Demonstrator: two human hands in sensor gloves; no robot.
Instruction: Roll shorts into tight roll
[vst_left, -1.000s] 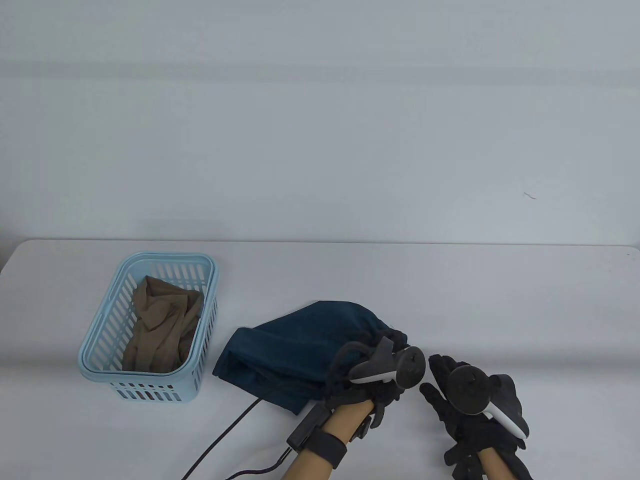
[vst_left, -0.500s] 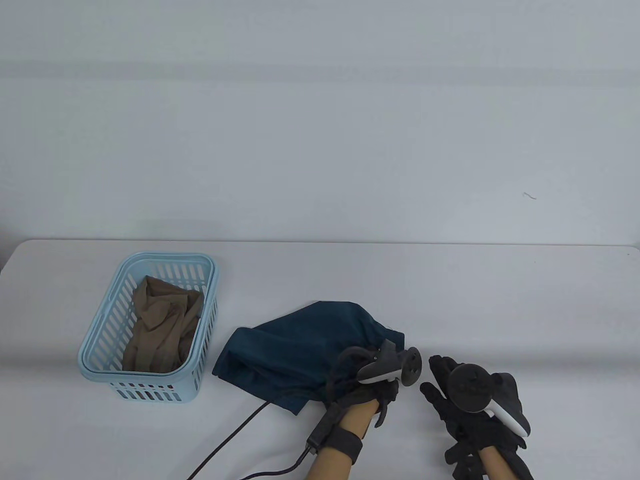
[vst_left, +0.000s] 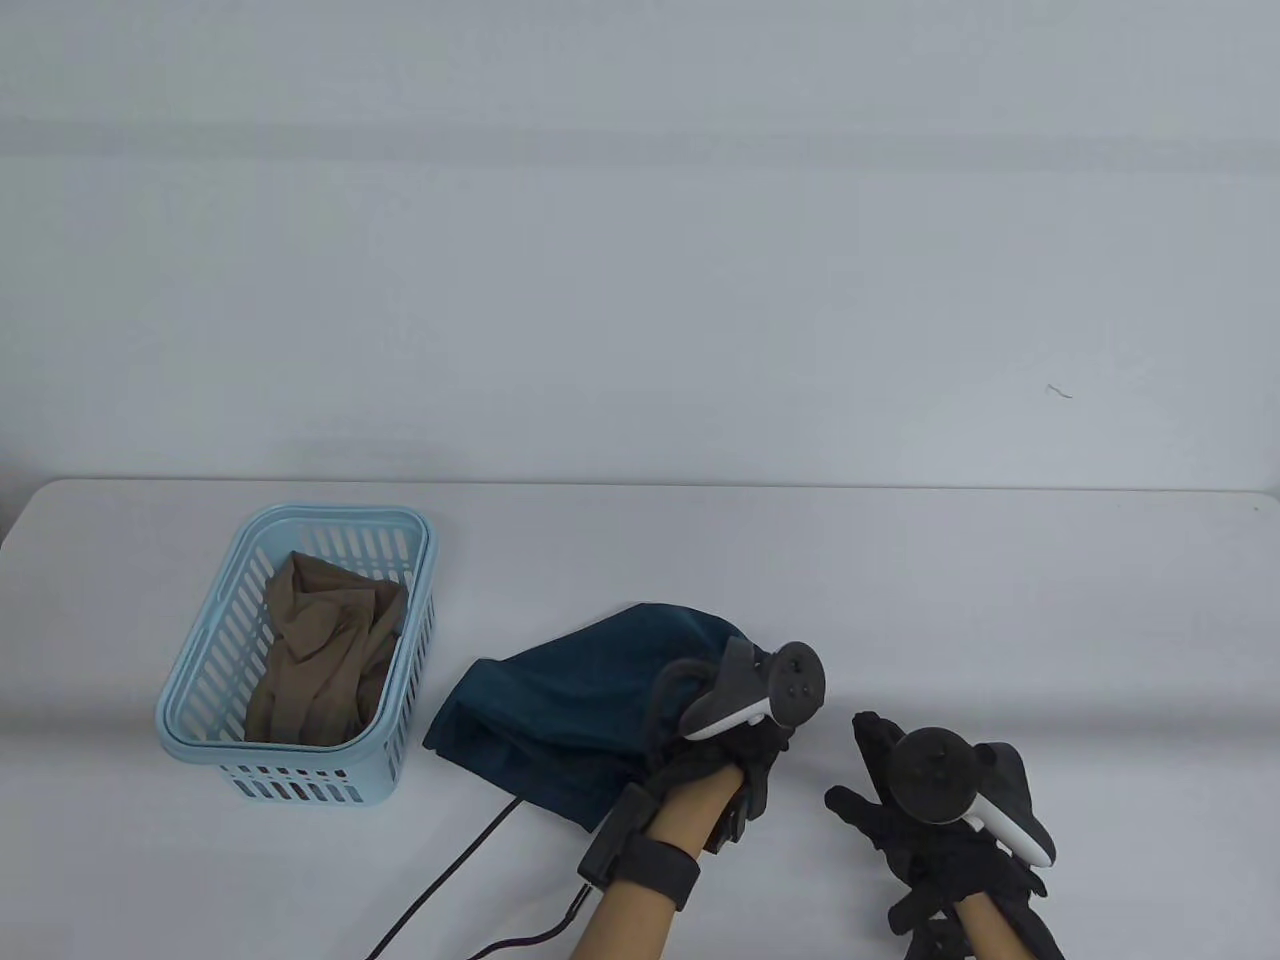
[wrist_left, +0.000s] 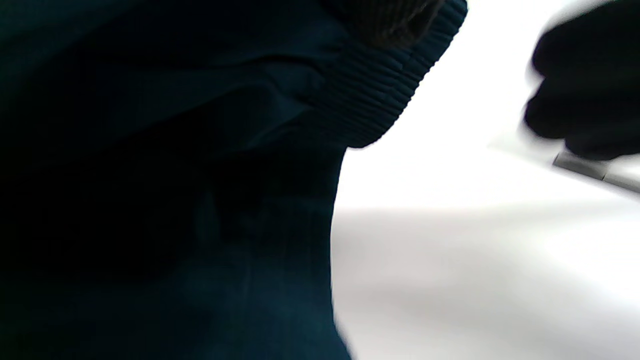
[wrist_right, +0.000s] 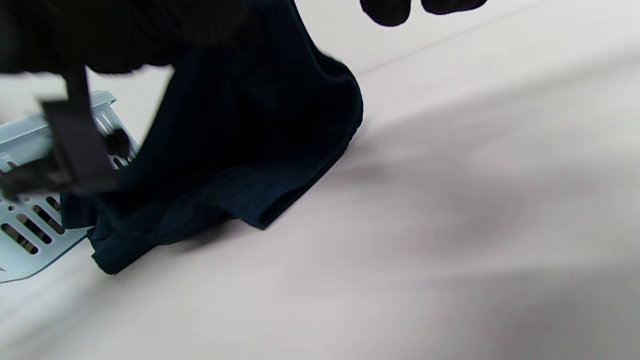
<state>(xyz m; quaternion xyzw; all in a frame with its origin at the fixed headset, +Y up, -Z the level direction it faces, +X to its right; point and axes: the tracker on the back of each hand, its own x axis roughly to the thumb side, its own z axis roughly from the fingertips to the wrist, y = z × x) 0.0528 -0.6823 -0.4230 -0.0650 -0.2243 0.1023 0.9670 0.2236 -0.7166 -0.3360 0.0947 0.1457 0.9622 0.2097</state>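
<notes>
The dark teal shorts (vst_left: 570, 700) lie bunched on the white table, front centre. My left hand (vst_left: 735, 755) grips their right end at the ribbed waistband (wrist_left: 380, 95) and holds that end raised off the table. In the right wrist view the shorts (wrist_right: 240, 140) hang from the left hand (wrist_right: 125, 30) down to the table. My right hand (vst_left: 900, 810) is just right of the shorts, apart from them, fingers spread and holding nothing. Its fingertips (wrist_right: 395, 10) show at the top of the right wrist view.
A light blue slotted basket (vst_left: 300, 520) stands at the left with a tan garment (vst_left: 320, 640) inside; it also shows in the right wrist view (wrist_right: 30, 220). A black cable (vst_left: 450, 870) runs from my left wrist to the front edge.
My left hand has risen and moved slightly back and left, pulling the waistband end of the shorts up. My right hand shifted a little to the left.
</notes>
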